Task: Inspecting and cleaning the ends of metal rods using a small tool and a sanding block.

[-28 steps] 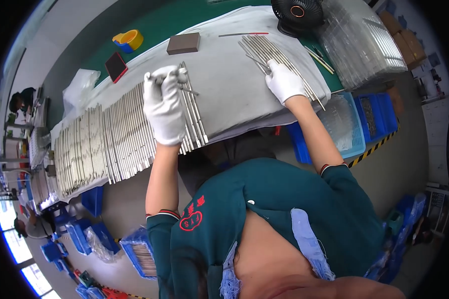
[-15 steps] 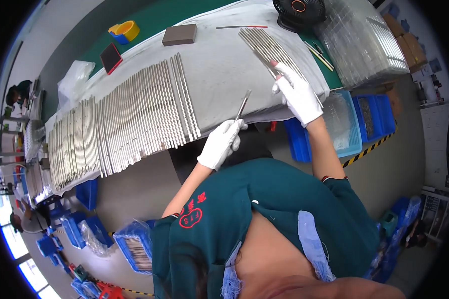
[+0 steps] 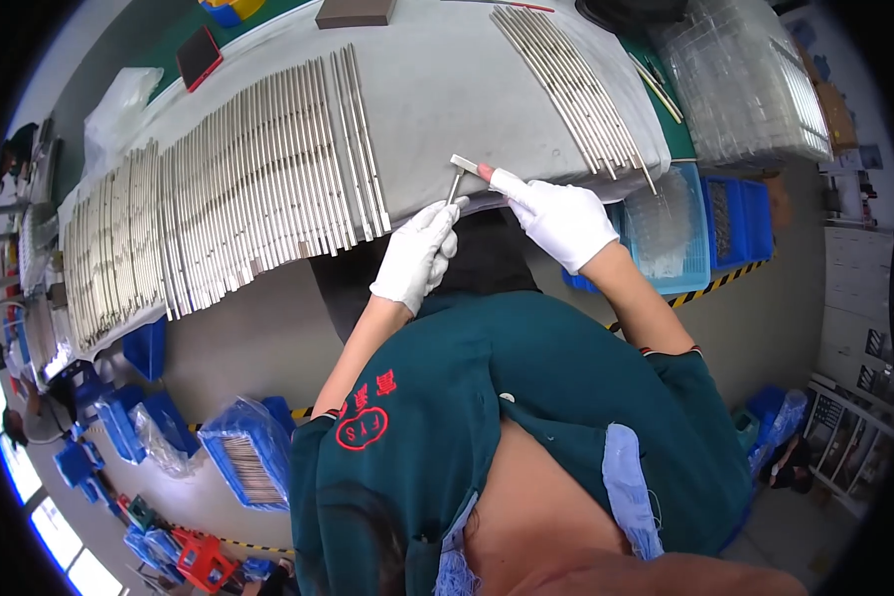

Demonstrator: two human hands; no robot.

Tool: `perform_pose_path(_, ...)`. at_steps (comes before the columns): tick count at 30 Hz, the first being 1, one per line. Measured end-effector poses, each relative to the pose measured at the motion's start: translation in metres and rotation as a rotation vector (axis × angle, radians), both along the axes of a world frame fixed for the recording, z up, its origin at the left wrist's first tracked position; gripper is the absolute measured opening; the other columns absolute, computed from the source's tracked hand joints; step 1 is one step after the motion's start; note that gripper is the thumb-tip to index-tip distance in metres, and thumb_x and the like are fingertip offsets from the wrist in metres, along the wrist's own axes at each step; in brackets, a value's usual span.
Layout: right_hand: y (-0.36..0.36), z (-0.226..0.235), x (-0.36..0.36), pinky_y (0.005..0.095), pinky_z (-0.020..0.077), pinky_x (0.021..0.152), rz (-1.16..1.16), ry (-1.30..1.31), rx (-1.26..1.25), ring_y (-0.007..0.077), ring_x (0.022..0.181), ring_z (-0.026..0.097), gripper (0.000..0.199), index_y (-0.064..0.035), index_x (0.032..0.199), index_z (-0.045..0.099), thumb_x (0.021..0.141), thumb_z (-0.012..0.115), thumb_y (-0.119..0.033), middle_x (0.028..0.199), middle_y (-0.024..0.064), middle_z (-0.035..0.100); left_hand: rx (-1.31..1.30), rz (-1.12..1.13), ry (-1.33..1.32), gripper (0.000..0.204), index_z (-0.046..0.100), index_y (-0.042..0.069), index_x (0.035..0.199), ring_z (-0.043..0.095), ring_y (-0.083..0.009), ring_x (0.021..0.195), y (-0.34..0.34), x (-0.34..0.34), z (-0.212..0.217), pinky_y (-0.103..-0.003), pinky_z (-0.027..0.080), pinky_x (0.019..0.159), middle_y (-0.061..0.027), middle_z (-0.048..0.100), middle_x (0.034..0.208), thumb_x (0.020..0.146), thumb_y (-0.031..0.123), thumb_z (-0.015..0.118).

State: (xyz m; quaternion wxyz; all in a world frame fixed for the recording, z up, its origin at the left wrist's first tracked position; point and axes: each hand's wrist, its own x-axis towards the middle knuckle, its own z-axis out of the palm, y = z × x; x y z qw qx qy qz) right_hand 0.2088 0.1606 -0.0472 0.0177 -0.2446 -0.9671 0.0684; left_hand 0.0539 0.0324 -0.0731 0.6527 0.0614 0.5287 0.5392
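Both gloved hands are gripping one slim metal bar at centre frame.

The left hand (image 3: pixel 416 256) is pinching the metal bar (image 3: pixel 456 183) low while the right hand (image 3: pixel 561 217) is holding its top; next, likely, careful placement beside the laid-out rods (image 3: pixel 268 179).

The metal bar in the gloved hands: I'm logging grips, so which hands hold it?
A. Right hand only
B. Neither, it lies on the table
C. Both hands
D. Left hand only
C: the left hand pinches the lower end of the bar while the right hand has its fingers at the top end, above the table edge.
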Motion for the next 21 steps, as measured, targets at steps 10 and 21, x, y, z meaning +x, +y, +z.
perform_pose_path(10,-0.003,0.005,-0.009,0.0380,0.0479,0.048,-0.022,-0.038,-0.115,0.0266,0.054,0.059,0.049,-0.0327,0.135,0.040,0.090,0.049,-0.017,0.065,0.0071,0.059,-0.031,0.050,0.089,0.029,0.060,0.003,0.115,0.027,-0.0014,0.037,0.003,0.002,-0.002,-0.019,0.019,0.034,0.0031,0.049,0.059,0.093,0.021,0.055)
perform_pose_path(21,-0.001,-0.005,-0.016,0.0376,0.0466,0.044,-0.061,-0.005,-0.081,0.0269,0.050,0.058,0.049,-0.0312,0.133,0.042,0.087,0.049,-0.013,0.061,0.0086,0.059,-0.016,0.036,0.091,0.029,0.061,0.003,0.115,0.029,-0.0007,0.039,0.004,0.002,0.000,-0.018,0.020,0.037,0.0035,0.049,0.059,0.093,0.020,0.055)
